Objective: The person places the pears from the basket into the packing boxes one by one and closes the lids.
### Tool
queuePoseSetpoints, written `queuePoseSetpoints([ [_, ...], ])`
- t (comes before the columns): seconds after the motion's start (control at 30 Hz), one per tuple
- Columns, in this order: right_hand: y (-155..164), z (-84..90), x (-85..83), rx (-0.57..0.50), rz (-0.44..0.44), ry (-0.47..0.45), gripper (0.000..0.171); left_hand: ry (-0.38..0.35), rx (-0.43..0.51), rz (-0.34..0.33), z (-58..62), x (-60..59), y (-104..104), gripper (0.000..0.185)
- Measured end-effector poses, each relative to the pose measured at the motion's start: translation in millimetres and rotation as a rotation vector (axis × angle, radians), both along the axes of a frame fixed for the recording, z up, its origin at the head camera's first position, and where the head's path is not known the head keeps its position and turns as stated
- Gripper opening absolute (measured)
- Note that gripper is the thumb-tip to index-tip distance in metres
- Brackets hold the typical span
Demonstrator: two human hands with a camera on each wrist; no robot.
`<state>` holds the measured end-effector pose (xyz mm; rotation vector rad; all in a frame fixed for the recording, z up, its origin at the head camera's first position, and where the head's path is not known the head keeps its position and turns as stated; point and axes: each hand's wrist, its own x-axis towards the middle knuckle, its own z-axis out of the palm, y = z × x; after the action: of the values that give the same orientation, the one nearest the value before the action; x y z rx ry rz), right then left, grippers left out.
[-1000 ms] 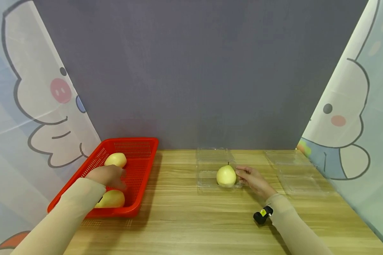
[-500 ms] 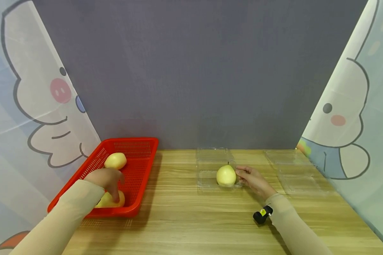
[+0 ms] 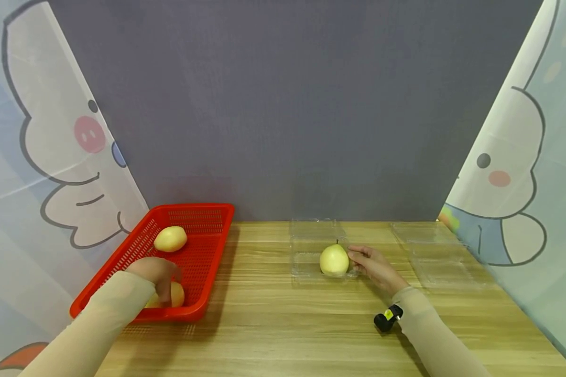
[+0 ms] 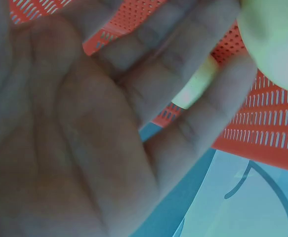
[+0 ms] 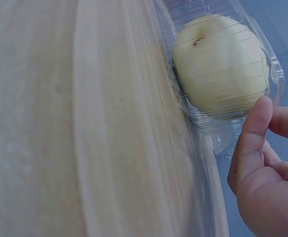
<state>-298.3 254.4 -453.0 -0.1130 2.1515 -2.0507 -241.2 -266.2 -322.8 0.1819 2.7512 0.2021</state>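
- Your left hand (image 3: 156, 272) has dropped lower over the near pear (image 3: 177, 294) since the earlier frame; whether it grips or merely touches can't be told.
- A loose hold on smooth skin could let the pear slip.
- It lies right beneath that hand, inside the red basket (image 3: 195, 312).
- Your right hand (image 3: 376, 268) pinches the clear box (image 3: 306, 266) beside the boxed pear (image 3: 334, 260).

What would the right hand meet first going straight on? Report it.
Most likely the pear in the box, whose edge the fingers pinch, though the gap is hard to judge.
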Motion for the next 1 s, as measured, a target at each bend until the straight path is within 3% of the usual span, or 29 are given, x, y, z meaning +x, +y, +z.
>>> queuePoseSetpoints([
  [0.13,-1,0.3,0.3,-0.004,-0.003,-0.003,0.055,0.006,0.107,0.087,-0.3,3.0,0,0.06],
  [0.37,-1,-0.5,0.2,-0.01,-0.017,-0.013,0.053,-0.009,0.02,-0.009,-2.3,-2.7,2,0.061],
  [0.73,-1,0.4,1.0,-0.013,-0.008,-0.003,0.056,-0.059,0.153,0.178,-1.8,0.2,6,0.064],
  [0.83,-1,0.2,0.7,-0.014,-0.005,-0.003,0.056,-0.048,0.132,0.15,-0.7,-0.1,8,0.063],
  [0.93,-1,-0.5,0.6,-0.021,-0.006,-0.004,0.056,-0.012,0.048,0.041,1.3,-1.5,11,0.062],
  [1.0,-1,-0.8,0.9,-0.023,-0.006,-0.004,0.056,0.002,0.034,0.015,2.0,-2.6,13,0.064],
])
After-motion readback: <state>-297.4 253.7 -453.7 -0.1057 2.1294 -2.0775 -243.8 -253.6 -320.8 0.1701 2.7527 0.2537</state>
